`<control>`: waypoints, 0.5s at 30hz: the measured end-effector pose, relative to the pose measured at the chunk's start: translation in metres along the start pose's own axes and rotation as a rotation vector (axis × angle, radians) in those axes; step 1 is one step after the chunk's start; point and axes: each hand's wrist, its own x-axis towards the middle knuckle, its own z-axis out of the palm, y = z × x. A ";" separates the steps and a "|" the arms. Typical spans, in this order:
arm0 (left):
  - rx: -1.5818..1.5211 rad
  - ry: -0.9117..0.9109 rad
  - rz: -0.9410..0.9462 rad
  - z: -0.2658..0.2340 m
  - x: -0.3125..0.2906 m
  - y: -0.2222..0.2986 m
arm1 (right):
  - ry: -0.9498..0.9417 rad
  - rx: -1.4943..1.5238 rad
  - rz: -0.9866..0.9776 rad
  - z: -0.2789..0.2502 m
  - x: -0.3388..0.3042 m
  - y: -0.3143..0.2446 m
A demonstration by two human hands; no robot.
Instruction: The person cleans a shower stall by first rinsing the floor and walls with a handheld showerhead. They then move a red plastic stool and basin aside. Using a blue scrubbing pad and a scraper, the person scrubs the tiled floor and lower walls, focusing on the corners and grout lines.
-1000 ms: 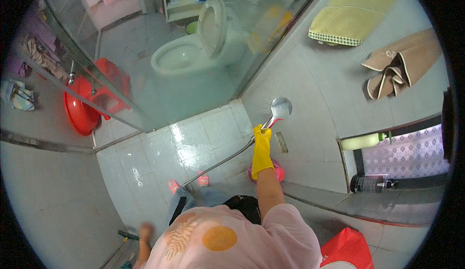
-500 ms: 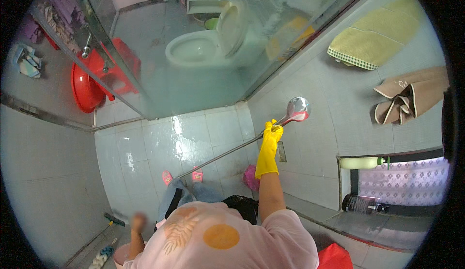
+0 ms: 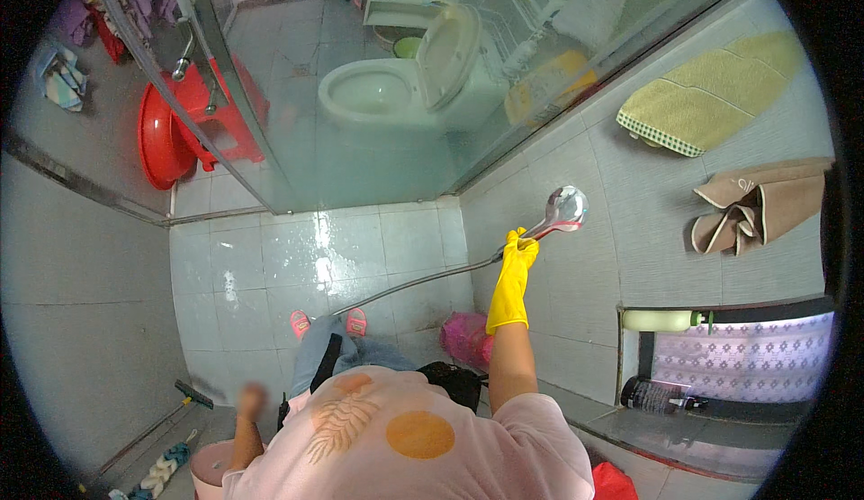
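Observation:
In a yellow rubber glove, my right hand (image 3: 517, 259) is closed round the handle of a silver shower head (image 3: 567, 207). The head points to the right, near the tiled wall. From the handle a metal shower hose (image 3: 423, 279) runs down to the left, across my legs. My left hand (image 3: 253, 399) hangs low at my left side, smeared, so its fingers do not show. Close by it are a pink bin (image 3: 212, 464) and a long-handled floor brush (image 3: 194, 396).
A glass partition (image 3: 360, 189) divides off a toilet (image 3: 369, 90), a red basin (image 3: 164, 135) and a red stool (image 3: 225, 108). Wet floor tiles (image 3: 288, 257) shine ahead. On the right hang a yellow towel (image 3: 711, 95) and a brown cloth (image 3: 756, 203), above a niche with bottles (image 3: 661, 320).
My right hand has moved slightly right with the shower head, and the hose curves more. The whole view has shifted a little. My left hand stays low at my side.

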 end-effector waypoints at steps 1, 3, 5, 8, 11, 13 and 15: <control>-0.012 0.014 0.017 0.003 0.000 0.001 | -0.014 -0.003 0.018 -0.001 0.003 0.004; -0.016 0.038 0.052 0.008 -0.002 0.002 | -0.050 -0.006 0.056 0.002 0.007 0.011; -0.089 0.080 -0.092 0.013 -0.009 0.021 | -0.091 -0.043 0.168 0.005 0.008 0.018; -0.234 0.142 -0.385 0.038 -0.047 0.123 | -0.179 -0.127 0.273 -0.009 -0.001 0.021; -0.189 0.132 -0.398 0.034 -0.047 0.102 | -0.282 -0.185 0.302 -0.009 -0.009 0.038; -0.202 0.162 -0.414 0.033 -0.054 0.099 | -0.391 -0.238 0.358 0.001 -0.020 0.047; -0.228 0.168 -0.414 0.032 -0.054 0.089 | -0.433 -0.251 0.384 0.009 -0.033 0.051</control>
